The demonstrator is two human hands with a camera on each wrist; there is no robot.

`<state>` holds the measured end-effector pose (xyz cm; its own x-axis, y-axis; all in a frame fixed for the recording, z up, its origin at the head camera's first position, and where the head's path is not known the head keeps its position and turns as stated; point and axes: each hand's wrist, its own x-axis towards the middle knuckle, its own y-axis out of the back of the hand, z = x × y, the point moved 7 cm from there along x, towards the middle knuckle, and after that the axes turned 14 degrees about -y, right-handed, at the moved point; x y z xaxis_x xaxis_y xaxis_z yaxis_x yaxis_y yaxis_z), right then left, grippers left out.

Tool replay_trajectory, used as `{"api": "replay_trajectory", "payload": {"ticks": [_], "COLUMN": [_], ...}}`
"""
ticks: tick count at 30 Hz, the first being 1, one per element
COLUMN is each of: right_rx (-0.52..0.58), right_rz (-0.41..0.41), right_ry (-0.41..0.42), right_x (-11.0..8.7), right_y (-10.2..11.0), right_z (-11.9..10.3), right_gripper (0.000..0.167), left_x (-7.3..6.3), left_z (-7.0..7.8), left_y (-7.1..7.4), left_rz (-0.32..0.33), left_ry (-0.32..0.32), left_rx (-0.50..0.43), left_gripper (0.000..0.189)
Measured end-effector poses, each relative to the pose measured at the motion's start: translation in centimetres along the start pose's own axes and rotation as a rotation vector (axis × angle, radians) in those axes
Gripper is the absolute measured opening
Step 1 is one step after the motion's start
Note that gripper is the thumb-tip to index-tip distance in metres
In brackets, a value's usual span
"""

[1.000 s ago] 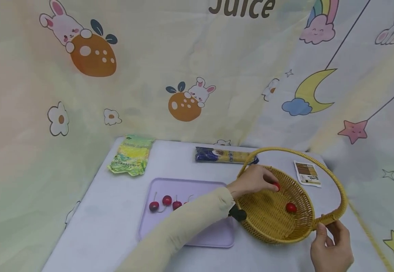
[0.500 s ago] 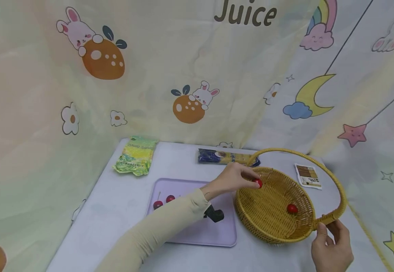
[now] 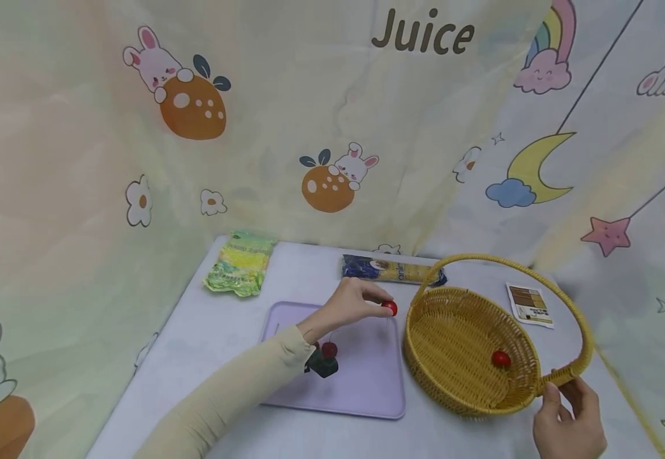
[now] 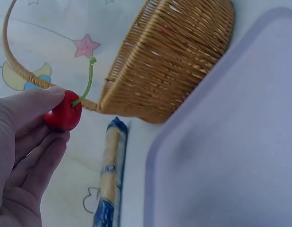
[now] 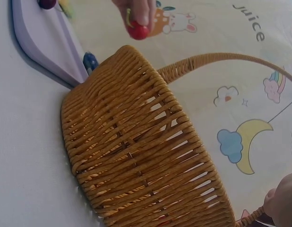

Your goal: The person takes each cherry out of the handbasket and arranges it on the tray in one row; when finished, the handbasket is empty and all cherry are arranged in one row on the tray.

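My left hand [image 3: 350,305] pinches a red cherry [image 3: 389,308] between thumb and fingers, above the right edge of the lilac tray [image 3: 361,411]. In the left wrist view the cherry's green stem [image 4: 90,82] points up. To the right stands a yellow wicker basket [image 3: 432,382] with a tall handle, and another red cherry [image 3: 501,359] lies inside it. My right hand [image 3: 570,417] grips the basket at the handle's base on the near right side. A dark red cherry [image 3: 329,350] shows on the tray; my left sleeve and wrist camera hide part of the tray.
At the back left lies a green and yellow packet [image 3: 240,264]. A long blue and yellow pack [image 3: 389,270] lies behind the tray, partly behind the basket handle. A small white and brown sachet [image 3: 530,305] is right of the basket. A printed cloth hangs behind.
My left hand has moved left with the cherry, from over the basket to above the tray's right edge. My right hand keeps its grip on the basket. The head view has shifted slightly.
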<state>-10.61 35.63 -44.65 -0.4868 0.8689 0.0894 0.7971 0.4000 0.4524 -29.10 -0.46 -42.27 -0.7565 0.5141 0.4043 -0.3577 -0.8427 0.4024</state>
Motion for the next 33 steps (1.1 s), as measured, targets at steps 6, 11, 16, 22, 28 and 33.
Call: {"api": "replay_trajectory", "payload": {"ticks": [6, 11, 16, 22, 28, 33], "right_rx": [0.007, -0.003, -0.011, -0.014, -0.008, -0.037], "right_rz": [-0.002, -0.002, -0.001, 0.002, -0.004, -0.002], "right_ry": [0.010, 0.001, -0.031, -0.036, -0.024, -0.037], "right_x": [-0.1, 0.1, 0.1, 0.1, 0.1, 0.1], "right_y": [-0.1, -0.3, -0.2, 0.0, -0.1, -0.2], "right_z": [0.0, 0.1, 0.3, 0.3, 0.3, 0.3], "right_gripper": [0.044, 0.045, 0.047, 0.046, 0.046, 0.046], "left_x": [-2.1, -3.4, -4.6, -5.5, -5.9, -6.0], "left_z": [-1.5, -2.5, -3.6, -4.6, -5.0, -5.0], "left_y": [0.9, 1.2, 1.1, 0.8, 0.8, 1.0], "left_rz": [0.009, -0.020, -0.065, -0.098, -0.130, -0.154], "left_ry": [0.028, 0.045, 0.048, 0.054, 0.046, 0.041], "left_rx": [0.016, 0.076, 0.119, 0.161, 0.238, 0.279], "left_gripper": [0.027, 0.027, 0.030, 0.024, 0.021, 0.019]}}
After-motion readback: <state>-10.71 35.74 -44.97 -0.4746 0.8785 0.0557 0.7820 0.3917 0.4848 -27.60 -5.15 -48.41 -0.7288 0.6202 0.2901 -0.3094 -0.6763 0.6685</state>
